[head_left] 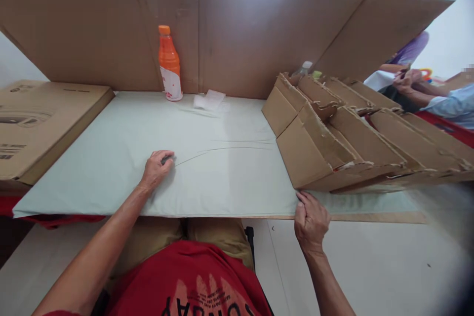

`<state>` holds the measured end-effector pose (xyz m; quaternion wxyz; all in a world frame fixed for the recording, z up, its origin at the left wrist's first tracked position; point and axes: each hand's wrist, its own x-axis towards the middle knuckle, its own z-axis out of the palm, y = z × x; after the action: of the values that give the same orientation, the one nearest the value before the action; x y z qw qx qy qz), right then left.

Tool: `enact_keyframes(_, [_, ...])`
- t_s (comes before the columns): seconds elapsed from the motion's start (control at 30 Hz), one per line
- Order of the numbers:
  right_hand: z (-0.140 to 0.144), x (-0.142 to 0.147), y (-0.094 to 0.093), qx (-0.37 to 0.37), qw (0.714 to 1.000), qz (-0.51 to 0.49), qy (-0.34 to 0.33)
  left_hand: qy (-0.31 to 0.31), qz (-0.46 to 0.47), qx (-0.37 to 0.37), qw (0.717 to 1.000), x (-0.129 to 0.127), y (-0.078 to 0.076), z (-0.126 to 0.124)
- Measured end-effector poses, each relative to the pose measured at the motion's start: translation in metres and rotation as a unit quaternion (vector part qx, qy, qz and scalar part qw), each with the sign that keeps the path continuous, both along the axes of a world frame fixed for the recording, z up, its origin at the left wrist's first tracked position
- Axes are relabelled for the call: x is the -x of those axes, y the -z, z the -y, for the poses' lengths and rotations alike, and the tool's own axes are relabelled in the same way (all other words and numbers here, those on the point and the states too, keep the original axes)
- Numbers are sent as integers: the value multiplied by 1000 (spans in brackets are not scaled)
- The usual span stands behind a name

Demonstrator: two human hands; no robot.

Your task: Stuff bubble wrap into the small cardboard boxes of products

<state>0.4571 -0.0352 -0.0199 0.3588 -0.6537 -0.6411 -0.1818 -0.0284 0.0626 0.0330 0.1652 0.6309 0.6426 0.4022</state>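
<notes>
My left hand (157, 170) rests on the pale cloth (222, 192) left of centre, its fingers closed around a small dark object (165, 160) that is mostly hidden. From beside that hand a thin dark strand (207, 151) runs right across the cloth towards the cardboard dividers; whether it is joined to the dark object I cannot tell. My right hand (311, 219) is closed at the table's front edge, just below the near corner of the cardboard divider box (307, 153). A small dark thing shows at its fingertips, too little to name.
An orange bottle (170, 66) stands at the back by an upright cardboard panel (237, 34). Beside it lies crumpled white wrapping (211, 100). A flat printed carton (66, 113) sits at the left. Another person's hands (407, 79) show beyond the divider box at the right.
</notes>
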Motion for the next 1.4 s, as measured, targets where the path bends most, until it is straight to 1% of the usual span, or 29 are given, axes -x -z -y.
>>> enact_keyframes(0.13, [0, -2, 0, 5, 1000, 1, 1, 3, -2, -7, 1000, -1, 6, 0])
enact_keyframes(0.23, [0, -3, 2, -2, 1000, 8, -4, 8, -7, -13, 1000, -1, 7, -1])
enact_keyframes(0.5, [-2, -1, 3, 2, 1000, -3, 16, 12, -25, -18, 999, 1, 11, -1])
enact_keyframes(0.67, [-4, 1, 0, -14, 1000, 9, 18, 11, -31, -15, 999, 0, 10, 1])
enact_keyframes(0.8, [-2, 2, -3, -6, 1000, 7, 7, 16, -31, -17, 999, -1, 8, 4])
enact_keyframes(1.03, [3, 2, -4, 0, 1000, 15, 19, 25, -38, -15, 999, -1, 5, 7])
enact_keyframes(1.23, [9, 2, -6, 0, 1000, -7, 5, 13, -56, 14, 998, 2, 7, 10])
enact_keyframes(1.4, [13, 5, -10, 4, 1000, -28, 0, -6, -60, 13, 998, 0, 5, 13])
